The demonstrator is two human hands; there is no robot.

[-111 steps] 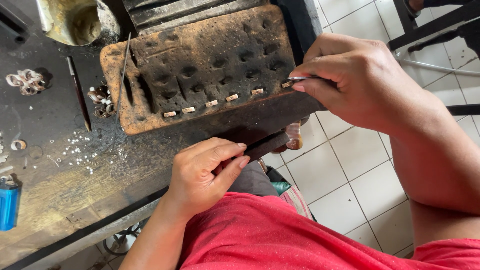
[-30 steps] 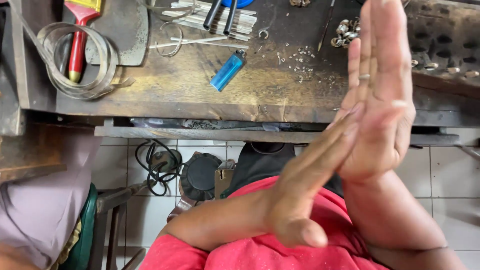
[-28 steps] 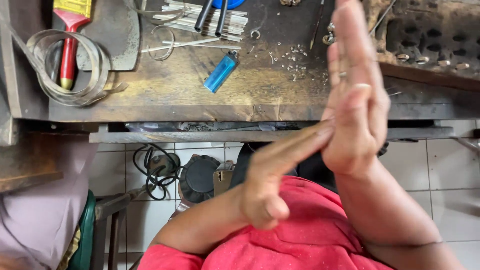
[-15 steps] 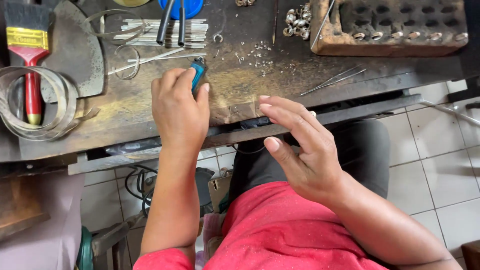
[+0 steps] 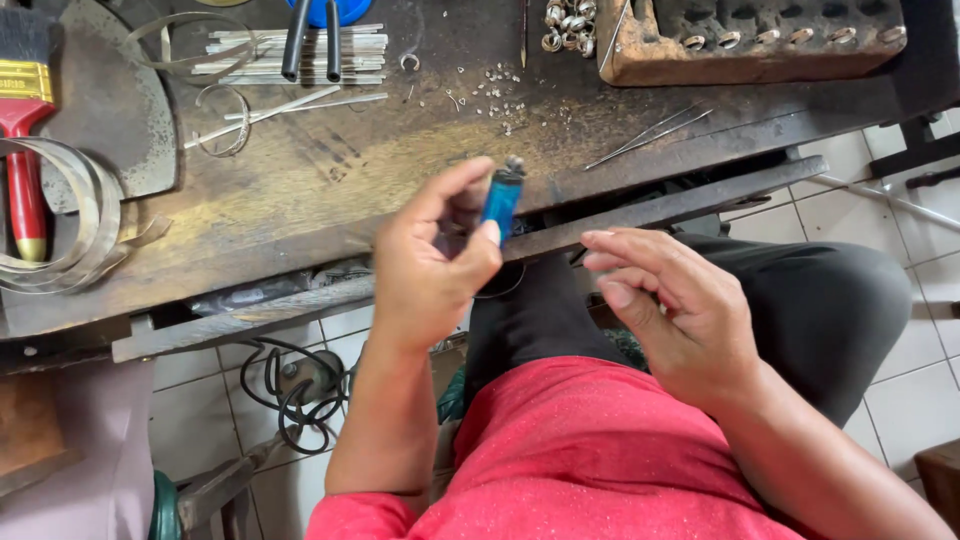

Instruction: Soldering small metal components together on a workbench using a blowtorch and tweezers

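Head cam, looking straight down at a scorched, scratched-up workbench (image 5: 300,190). The left hand (image 5: 430,265) is pinching a small blue lighter (image 5: 501,200) between thumb and fingers, holding it upright just over the front edge of the bench. Only the top half of the lighter shows, the rest is tucked behind the fingers. The right hand (image 5: 680,315) is just to the side of it, holding nothing, fingers loosely spread and slightly curled, not touching the lighter.

Lots of stuff gets clipped by the frame: a red-handled brush (image 5: 25,150) on the left loses its bristle end, a pitted block (image 5: 750,40) with little rings along its side is cut off at the top, and so is a blue round thing (image 5: 320,12). There's a bundle of thin metal strips (image 5: 290,55) and tiny bits scattered mid-bench, too small to identify. A coiled metal band (image 5: 80,225) runs off the left edge.
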